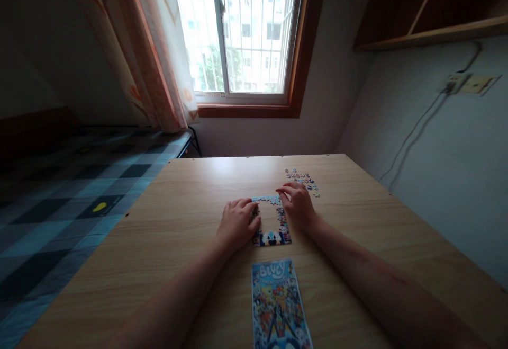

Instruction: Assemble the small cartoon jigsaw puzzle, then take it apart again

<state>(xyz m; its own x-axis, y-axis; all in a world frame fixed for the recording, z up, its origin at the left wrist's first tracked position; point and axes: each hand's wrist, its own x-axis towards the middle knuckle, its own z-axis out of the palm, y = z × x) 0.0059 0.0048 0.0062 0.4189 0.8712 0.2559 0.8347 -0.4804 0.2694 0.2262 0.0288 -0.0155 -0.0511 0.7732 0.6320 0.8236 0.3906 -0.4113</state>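
Note:
A partly built jigsaw frame [273, 232] lies in the middle of the wooden table [190, 200]. My left hand [237, 223] rests on its left edge with fingers curled down onto the pieces. My right hand [297, 204] sits at the frame's upper right corner, fingers bent and pressed on the pieces there. What the fingertips pinch, if anything, is too small to make out. Loose puzzle pieces [304, 179] lie scattered just beyond my right hand. A colourful picture card [280, 306] with cartoon figures lies close to me, below the frame.
A bed with a blue checked cover [67, 200] stands along the left of the table. A window [238, 31] with a curtain [154, 57] is at the back. A wall with a cable and socket [456, 83] runs along the right, under a shelf [432, 34].

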